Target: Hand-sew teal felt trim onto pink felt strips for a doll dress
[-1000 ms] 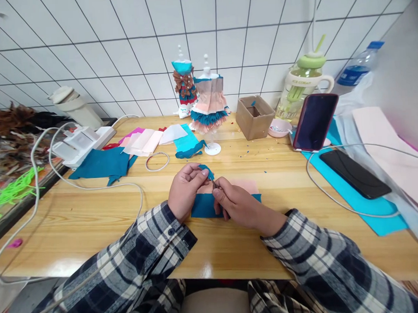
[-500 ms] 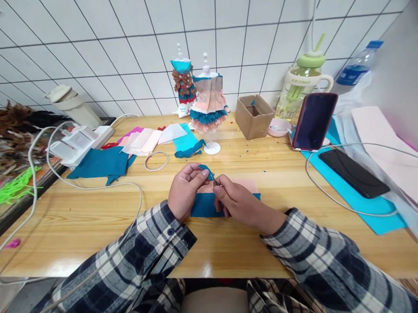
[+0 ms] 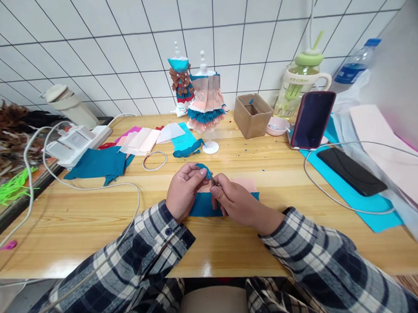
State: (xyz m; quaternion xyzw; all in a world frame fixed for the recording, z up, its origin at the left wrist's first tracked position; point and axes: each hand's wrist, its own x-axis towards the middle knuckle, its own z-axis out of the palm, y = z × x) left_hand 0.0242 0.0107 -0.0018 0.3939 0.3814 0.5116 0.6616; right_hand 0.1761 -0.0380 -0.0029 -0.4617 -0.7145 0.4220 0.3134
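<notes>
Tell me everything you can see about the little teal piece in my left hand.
The teal piece is small and narrow, curving over at the top, and looks like thin, soft cloth or paper. Your left hand pinches it between thumb and fingers, which hide part of it. Its right side meets, or nearly meets, a small dark tool in your right hand; actual contact is too small to tell.

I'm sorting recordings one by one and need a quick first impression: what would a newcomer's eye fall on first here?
Probably the nearer dress form, with its teal and pink ruffles, near the back of the table. Next, at the centre, the left hand holds a small teal piece while the right hand grips a small tool beside it. Bright green strands stand out far left.
</notes>
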